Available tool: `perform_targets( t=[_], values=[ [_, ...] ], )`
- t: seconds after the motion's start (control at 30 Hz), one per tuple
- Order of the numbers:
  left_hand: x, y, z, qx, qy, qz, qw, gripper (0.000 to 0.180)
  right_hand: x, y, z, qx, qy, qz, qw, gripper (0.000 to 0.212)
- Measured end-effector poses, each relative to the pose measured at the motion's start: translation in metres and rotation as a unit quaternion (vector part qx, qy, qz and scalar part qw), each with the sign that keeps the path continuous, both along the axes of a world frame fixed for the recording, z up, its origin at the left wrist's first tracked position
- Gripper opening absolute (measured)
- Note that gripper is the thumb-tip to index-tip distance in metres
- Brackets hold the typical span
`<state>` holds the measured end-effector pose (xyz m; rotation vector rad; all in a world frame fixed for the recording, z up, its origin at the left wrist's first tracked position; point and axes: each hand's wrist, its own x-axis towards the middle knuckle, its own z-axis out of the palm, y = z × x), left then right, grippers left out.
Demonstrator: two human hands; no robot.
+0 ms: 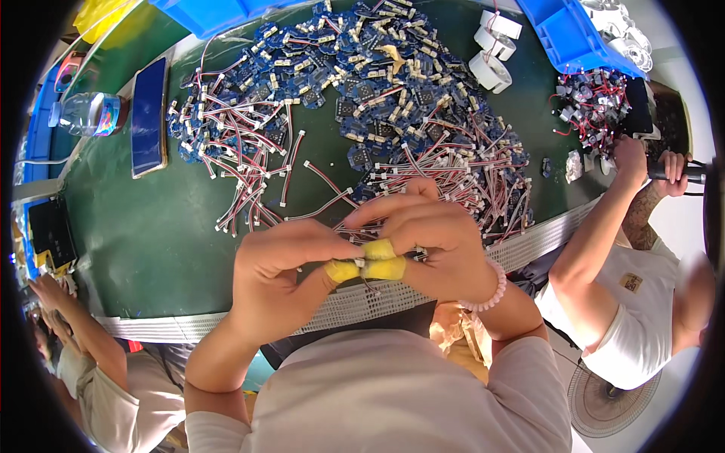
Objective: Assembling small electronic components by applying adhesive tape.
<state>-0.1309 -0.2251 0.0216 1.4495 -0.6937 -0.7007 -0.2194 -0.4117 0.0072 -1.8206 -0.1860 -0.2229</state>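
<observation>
My left hand (276, 264) and my right hand (445, 241) meet over the near table edge, thumbs and forefingers closed in a pinch. Yellow tape wraps both thumbs and a right fingertip. Between the fingertips is a small white wire connector (360, 263), with thin dark wires hanging below; the rest of the piece is hidden by the fingers. Just beyond my right hand lies a heap of red, white and black wire leads (453, 170) with white plugs. More leads (242, 166) lie beyond my left hand. Behind them spreads a large pile of small blue circuit boards (362, 68).
A phone (149, 117) and a plastic bottle (91, 115) lie at the left on the green table (151, 241). Blue bins (563, 38) and white rings (491, 72) stand at the back. Co-workers sit both sides; one's hand (629, 157) is near wired parts (593, 106).
</observation>
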Motion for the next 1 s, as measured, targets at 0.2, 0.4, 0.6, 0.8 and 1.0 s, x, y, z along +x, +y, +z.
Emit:
perform_targets(
  t=[0.2, 0.4, 0.6, 0.8, 1.0],
  values=[
    [0.033, 0.01, 0.018, 0.055, -0.206, 0.11, 0.971, 0.031, 0.013, -0.01, 0.002, -0.244, -0.066, -0.201, 0.947, 0.017],
    [0.11, 0.026, 0.009, 0.284, -0.459, 0.212, 0.815, 0.031, 0.024, -0.022, -0.001, -0.49, -0.018, -0.244, 0.837, 0.015],
    [0.046, -0.048, -0.018, 0.15, -0.495, 0.039, 0.855, 0.029, 0.028, -0.02, -0.002, -0.553, -0.01, -0.173, 0.815, 0.012],
    [0.042, -0.056, -0.028, 0.188, -0.478, -0.046, 0.857, 0.035, 0.015, -0.026, -0.002, -0.338, -0.049, -0.231, 0.911, 0.023],
    [0.045, -0.057, -0.035, 0.176, -0.46, -0.006, 0.87, 0.027, 0.014, -0.017, -0.018, 0.012, 0.022, -0.254, 0.967, 0.015]
  ],
)
